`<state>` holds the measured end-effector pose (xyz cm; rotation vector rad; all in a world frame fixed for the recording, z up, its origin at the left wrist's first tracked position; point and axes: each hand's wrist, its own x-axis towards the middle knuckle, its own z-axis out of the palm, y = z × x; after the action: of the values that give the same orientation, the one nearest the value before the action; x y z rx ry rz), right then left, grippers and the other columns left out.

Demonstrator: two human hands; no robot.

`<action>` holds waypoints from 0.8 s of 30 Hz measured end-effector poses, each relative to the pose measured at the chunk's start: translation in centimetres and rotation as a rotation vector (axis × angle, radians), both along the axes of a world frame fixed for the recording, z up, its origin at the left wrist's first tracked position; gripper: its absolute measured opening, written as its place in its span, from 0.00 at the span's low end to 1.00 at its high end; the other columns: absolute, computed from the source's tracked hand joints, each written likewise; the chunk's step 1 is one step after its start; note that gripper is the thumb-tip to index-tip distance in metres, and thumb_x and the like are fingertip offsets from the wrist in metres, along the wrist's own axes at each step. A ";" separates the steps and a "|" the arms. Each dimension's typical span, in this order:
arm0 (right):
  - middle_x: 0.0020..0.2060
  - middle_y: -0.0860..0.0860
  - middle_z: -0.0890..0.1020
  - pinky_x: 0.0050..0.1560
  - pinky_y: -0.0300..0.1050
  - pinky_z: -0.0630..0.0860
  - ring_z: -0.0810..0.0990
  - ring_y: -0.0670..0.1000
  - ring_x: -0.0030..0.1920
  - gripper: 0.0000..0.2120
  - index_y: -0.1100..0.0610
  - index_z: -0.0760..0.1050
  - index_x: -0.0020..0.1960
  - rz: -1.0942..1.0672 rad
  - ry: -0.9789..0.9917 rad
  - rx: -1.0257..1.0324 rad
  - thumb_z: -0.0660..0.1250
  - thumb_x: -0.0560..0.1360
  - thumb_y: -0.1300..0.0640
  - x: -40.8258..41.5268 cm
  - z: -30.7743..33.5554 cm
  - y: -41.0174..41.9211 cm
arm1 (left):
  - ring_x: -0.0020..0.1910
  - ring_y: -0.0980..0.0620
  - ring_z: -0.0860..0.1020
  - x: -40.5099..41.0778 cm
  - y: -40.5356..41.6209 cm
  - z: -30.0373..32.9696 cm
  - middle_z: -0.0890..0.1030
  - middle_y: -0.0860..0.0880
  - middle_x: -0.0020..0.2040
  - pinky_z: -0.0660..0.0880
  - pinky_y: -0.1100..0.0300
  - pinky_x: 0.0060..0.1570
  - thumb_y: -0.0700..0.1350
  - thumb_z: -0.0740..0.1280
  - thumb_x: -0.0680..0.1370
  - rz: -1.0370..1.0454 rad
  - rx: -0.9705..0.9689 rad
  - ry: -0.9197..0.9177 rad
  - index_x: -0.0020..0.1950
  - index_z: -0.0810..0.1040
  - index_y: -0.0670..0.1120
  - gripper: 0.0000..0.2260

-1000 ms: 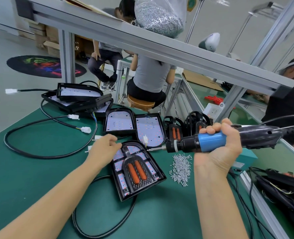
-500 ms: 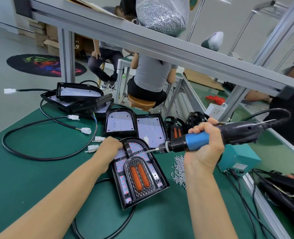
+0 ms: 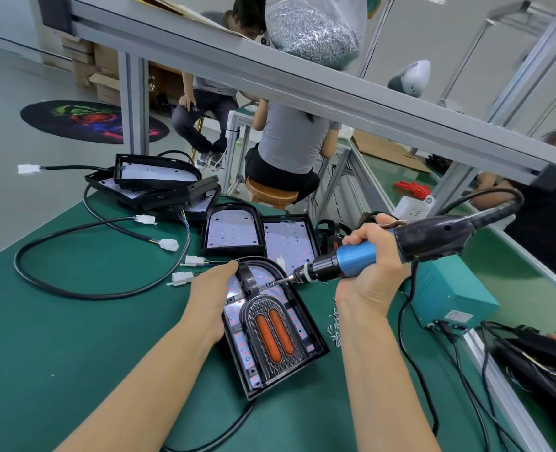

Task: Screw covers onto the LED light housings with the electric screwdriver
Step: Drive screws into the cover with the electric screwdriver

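Green bench mat [image 3: 58,337]: LED light housing [image 3: 271,324] near centre, my left hand [image 3: 210,298] resting flat on its left edge. My right hand [image 3: 373,272] grasps the electric screwdriver [image 3: 361,257], bit on the cover [image 3: 271,334]. Far: stacked housings [image 3: 159,187], seated workers beyond the aluminium frame [image 3: 302,83].

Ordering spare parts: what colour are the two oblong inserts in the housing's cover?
Orange inserts, clearest in the head view.

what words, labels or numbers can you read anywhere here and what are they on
No text can be read.
White label on the teal power box: print too small and blurred.
Cardboard boxes by the wall: a mark, not legible.
Electric screwdriver in the right hand: small marks on its black collar, not legible.
Round floor mat: coloured picture, no letters made out.
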<state>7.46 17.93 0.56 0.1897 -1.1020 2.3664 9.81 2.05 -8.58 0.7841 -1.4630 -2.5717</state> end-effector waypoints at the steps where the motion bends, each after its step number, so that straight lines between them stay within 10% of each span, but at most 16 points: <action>1: 0.33 0.57 0.73 0.32 0.41 0.71 0.72 0.49 0.26 0.09 0.56 0.74 0.40 -0.004 -0.003 0.003 0.65 0.64 0.68 0.0 -0.1 -0.1 | 0.62 0.43 0.74 0.0 0.1 -0.1 0.78 0.44 0.62 0.69 0.47 0.65 0.48 0.67 0.78 0.010 -0.007 0.001 0.62 0.78 0.43 0.15; 24: 0.33 0.58 0.70 0.33 0.41 0.71 0.72 0.51 0.27 0.09 0.57 0.74 0.41 -0.007 -0.006 0.057 0.66 0.62 0.67 0.3 0.6 -0.8 | 0.53 0.52 0.76 0.4 1.1 0.2 0.81 0.51 0.52 0.68 0.59 0.54 0.44 0.64 0.80 0.118 -0.121 0.075 0.53 0.80 0.45 0.07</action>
<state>7.74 17.10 1.13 0.1985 -1.1725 2.3320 10.24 3.14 -8.34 0.7272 -1.4871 -2.3754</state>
